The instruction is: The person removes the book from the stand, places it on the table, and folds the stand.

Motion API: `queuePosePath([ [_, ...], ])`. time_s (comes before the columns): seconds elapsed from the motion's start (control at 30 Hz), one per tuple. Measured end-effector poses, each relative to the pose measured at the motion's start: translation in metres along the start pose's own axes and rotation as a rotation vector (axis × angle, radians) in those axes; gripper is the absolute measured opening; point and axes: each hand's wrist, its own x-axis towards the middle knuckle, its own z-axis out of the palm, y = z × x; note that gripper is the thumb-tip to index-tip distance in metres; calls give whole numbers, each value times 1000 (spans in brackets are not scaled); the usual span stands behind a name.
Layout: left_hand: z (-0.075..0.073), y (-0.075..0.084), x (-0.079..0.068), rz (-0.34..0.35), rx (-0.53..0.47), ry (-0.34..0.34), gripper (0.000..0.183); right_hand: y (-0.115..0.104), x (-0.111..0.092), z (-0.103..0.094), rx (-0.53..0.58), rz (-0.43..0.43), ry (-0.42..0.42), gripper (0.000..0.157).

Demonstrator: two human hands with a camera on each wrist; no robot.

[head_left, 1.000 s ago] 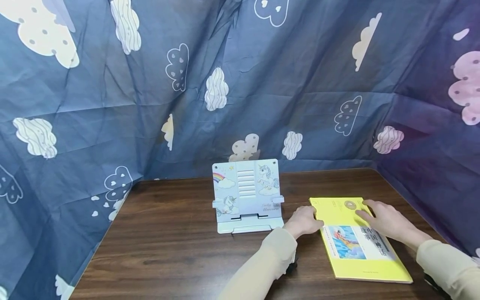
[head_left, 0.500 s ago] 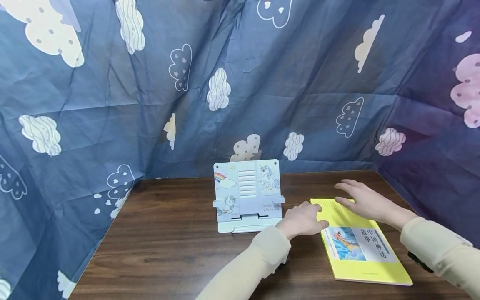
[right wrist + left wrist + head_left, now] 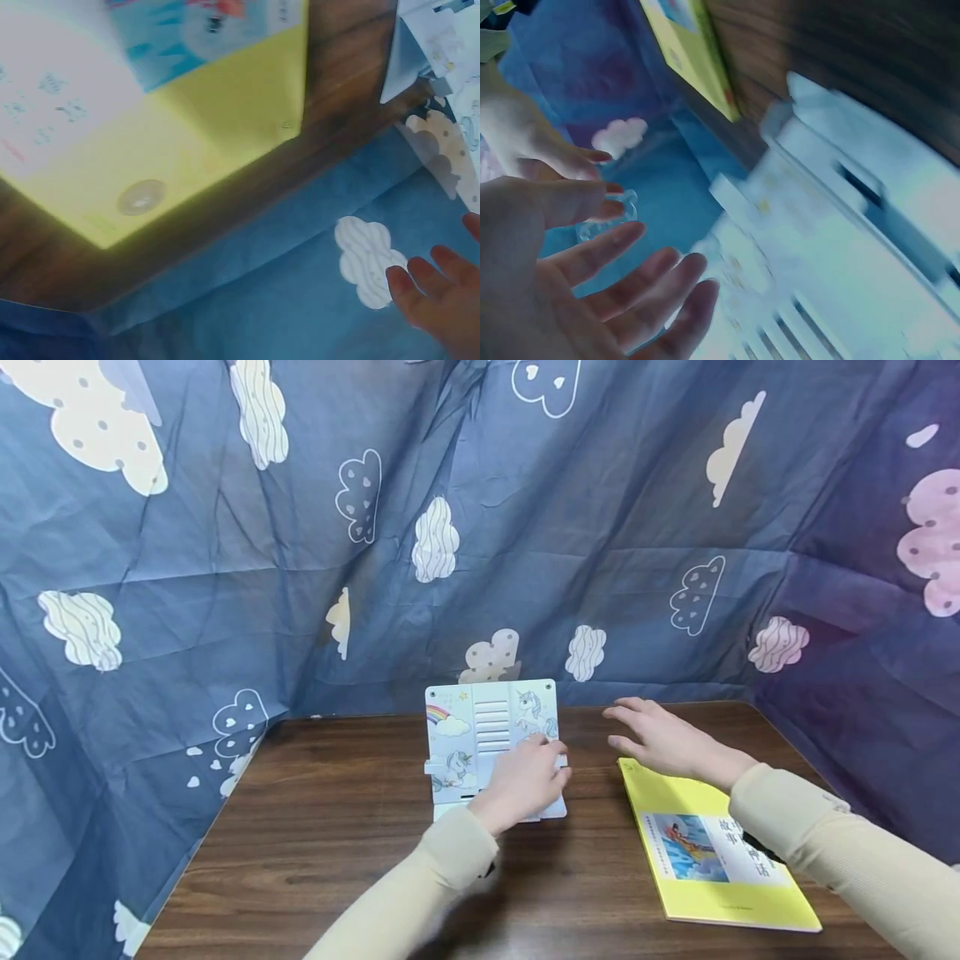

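Note:
A pale blue book stand [image 3: 491, 727] with unicorn pictures stands upright at the middle of the table. My left hand [image 3: 525, 777] is in front of its lower right part, fingers loosely bent and holding nothing; whether it touches the stand I cannot tell. In the left wrist view the stand [image 3: 780, 247] lies beyond the spread fingers. My right hand [image 3: 663, 739] hovers over the far end of a yellow book [image 3: 712, 902], fingers extended and nothing in them. The book lies flat, its cover up, partly hidden by the right forearm.
A brown wooden table [image 3: 337, 877] carries the stand and the book. Behind it and at both sides hangs a dark blue cloth [image 3: 300, 510] printed with clouds. The cloth meets the table's back edge just behind the stand.
Both hands have left the yellow book's sides and moved left, the left one to the front of the stand. The right hand has lifted above the book. Book and stand stay in place.

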Motion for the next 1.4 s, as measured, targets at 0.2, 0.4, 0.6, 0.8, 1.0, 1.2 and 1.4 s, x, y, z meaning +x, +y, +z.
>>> queuePosePath([
  [0.2, -13, -36, -7, -22, 20, 95, 29, -10, 22, -4, 3, -33, 13, 43],
  [0.4, -23, -72, -11, -57, 36, 216, 25, -25, 47, -5, 32, -12, 3, 46],
  [0.6, -35, -102, -10, -130, 32, 320, 22, -38, 75, 1, 37, 46, 11, 47],
  [0.8, -52, -120, -2, -186, 20, 382, 21, -47, 99, 5, 37, 54, 58, 43],
  [1.0, -55, -139, 4, -264, 12, 356, 27, -53, 112, 10, -19, 142, 110, 36],
  [1.2, -49, -159, 7, -348, -65, 317, 24, -54, 117, 12, -44, 235, 180, 21],
  [1.4, -45, -170, 4, -333, -171, 324, 23, -55, 121, 14, -43, 240, 198, 18],
])
